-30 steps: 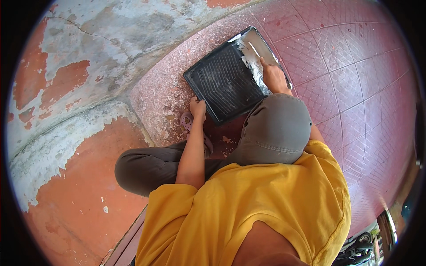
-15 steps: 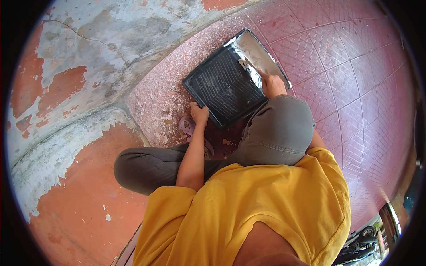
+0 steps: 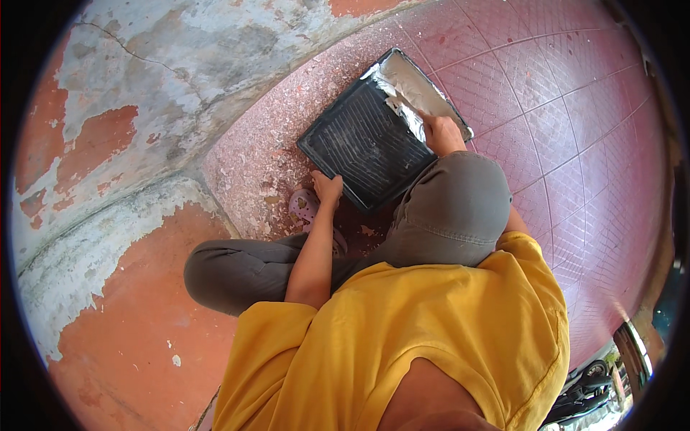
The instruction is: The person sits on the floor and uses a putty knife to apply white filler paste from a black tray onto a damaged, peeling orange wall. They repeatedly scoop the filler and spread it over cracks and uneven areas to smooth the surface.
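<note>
A black paint tray [image 3: 363, 136] with a ribbed slope lies tilted on the floor in front of me. Thick whitish paint or filler [image 3: 413, 85] fills its far right end, and a ragged white smear runs along the top of the ribs. My left hand [image 3: 328, 188] grips the near left edge of the tray, fingers curled at the rim. Over the white smear, my right hand [image 3: 443, 135] is closed around something slim and brownish, pointing into the white stuff. Its kind is hard to make out. My right knee hides part of that forearm and the tray's near side.
A peeling wall [image 3: 187, 57] in grey, white and orange rises at the left. Pale flakes litter the pinkish floor [image 3: 251, 154] beside it. Red patterned tiles [image 3: 553, 122] stretch to the right. My foot in a pink clog [image 3: 304, 205] is below my left hand.
The tray has turned slightly, its near corner shifting a little right. My left hand has moved slightly right with its edge. My right hand stays over the white smear, fingers closed.
</note>
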`<state>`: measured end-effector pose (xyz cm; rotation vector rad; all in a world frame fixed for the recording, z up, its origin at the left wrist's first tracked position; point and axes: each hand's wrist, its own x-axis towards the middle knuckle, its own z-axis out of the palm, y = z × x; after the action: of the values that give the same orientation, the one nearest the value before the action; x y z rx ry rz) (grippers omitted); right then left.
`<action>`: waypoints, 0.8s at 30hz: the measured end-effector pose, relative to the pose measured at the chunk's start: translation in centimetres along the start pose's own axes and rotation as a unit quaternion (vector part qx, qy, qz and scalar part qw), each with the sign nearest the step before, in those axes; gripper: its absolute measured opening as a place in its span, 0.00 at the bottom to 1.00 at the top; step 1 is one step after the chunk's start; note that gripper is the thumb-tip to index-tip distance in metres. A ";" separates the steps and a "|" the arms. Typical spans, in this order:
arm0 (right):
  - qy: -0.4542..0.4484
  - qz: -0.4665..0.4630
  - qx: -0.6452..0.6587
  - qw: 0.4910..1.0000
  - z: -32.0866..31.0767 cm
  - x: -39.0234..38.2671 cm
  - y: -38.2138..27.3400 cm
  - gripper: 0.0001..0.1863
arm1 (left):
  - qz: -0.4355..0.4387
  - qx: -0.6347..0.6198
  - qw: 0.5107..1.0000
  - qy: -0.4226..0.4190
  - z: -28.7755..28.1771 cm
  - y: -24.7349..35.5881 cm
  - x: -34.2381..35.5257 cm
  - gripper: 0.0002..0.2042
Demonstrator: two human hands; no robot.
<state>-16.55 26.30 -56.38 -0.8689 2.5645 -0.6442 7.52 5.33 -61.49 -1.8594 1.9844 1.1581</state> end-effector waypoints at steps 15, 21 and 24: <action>0.110 0.037 0.089 0.989 -2.3 1.1 1.0 0.19 | 0.008 0.037 0.998 -0.050 -0.5 2.2 -1.0 0.30; 0.107 0.054 0.039 0.992 -0.6 -0.2 0.1 0.21 | 0.006 0.028 0.999 -0.045 -0.7 1.0 -0.5 0.32; 0.069 0.041 -0.070 0.994 -0.4 -1.4 0.6 0.26 | 0.007 0.044 0.998 -0.043 -0.3 0.9 0.1 0.35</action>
<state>-15.97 27.68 -56.12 -0.7810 2.7806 -0.5221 6.80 5.04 -61.00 -1.7258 1.9724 1.1161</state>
